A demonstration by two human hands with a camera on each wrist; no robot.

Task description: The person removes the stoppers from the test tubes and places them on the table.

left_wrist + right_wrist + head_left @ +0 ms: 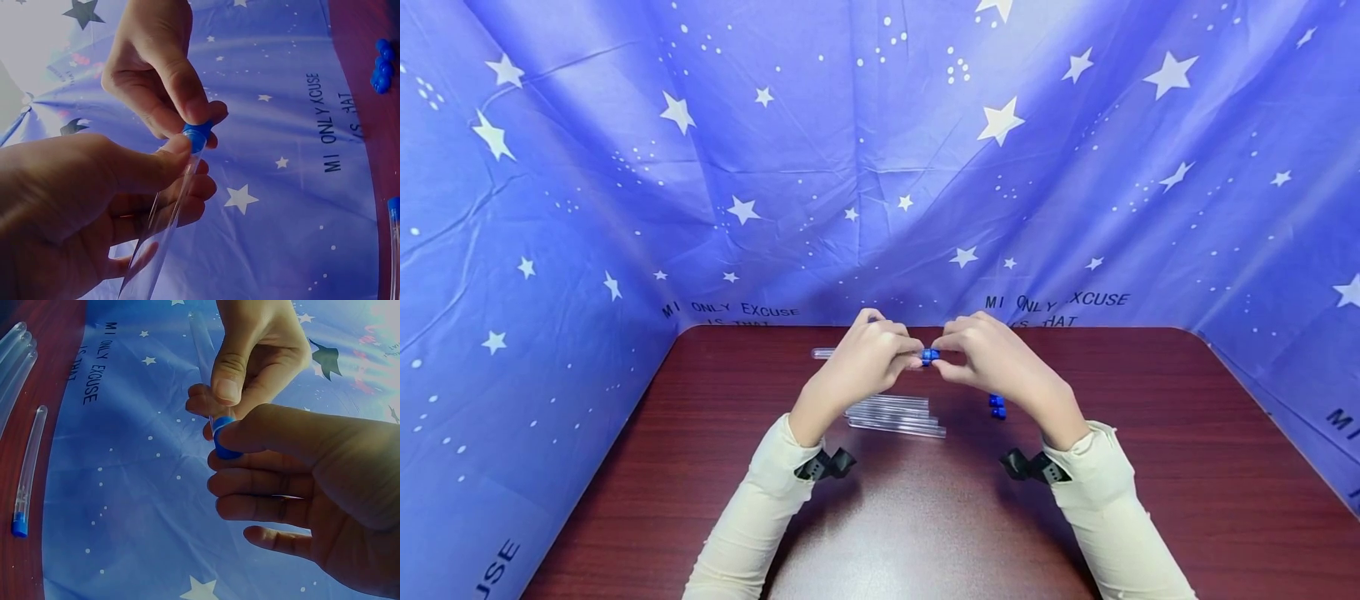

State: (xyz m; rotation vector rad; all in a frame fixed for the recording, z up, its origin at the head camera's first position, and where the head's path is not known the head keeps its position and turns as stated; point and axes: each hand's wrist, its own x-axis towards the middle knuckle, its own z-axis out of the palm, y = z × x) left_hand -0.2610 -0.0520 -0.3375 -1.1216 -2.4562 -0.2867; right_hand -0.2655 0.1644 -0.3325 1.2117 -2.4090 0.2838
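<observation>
A clear tube (159, 244) with a blue cap (199, 134) at its end is held up between both hands. My left hand (876, 354) grips the tube just below the cap, thumb on one side and fingers behind. The cap is pinched between the thumb and fingers of my right hand (992, 354). In the right wrist view the cap sits at the tube's mouth; how firmly it is seated cannot be told. Several clear tubes (895, 414) lie side by side below my left hand, and loose blue caps (997, 406) are beside my right wrist.
Another tube with a blue cap (20, 525) lies on the dark red wooden table (895, 517). Blue cloth (857, 125) with white stars hangs around its back and sides. Each wrist wears a small black camera (826, 464).
</observation>
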